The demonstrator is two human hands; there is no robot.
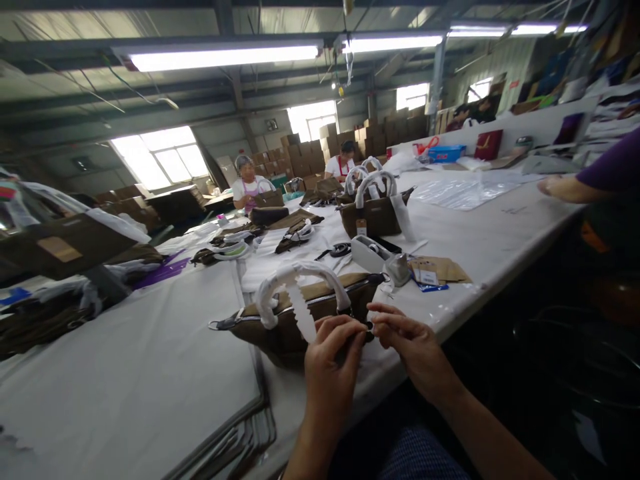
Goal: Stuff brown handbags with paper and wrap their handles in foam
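A brown handbag (320, 307) with a silver zip lies in front of me, its handles (300, 273) wrapped in white padding. At the bag's near right side, my left hand (334, 350) is closed in a pinch, thumb against fingers. My right hand (407, 340) pinches close beside it, fingertips almost meeting the left ones. A small dark piece shows between the two hands, too small to name. Just beyond the right hand sit a grey tape dispenser (373, 255) and brown paper tags (445, 269) with a white label.
More brown handbags (370, 210) with wrapped handles stand farther along the white table (480, 233). Another bag (65, 243) is at left. Two people sit across the table; at right a person's arm (575, 189) rests on the edge. A blue box (447, 154) stands at the back.
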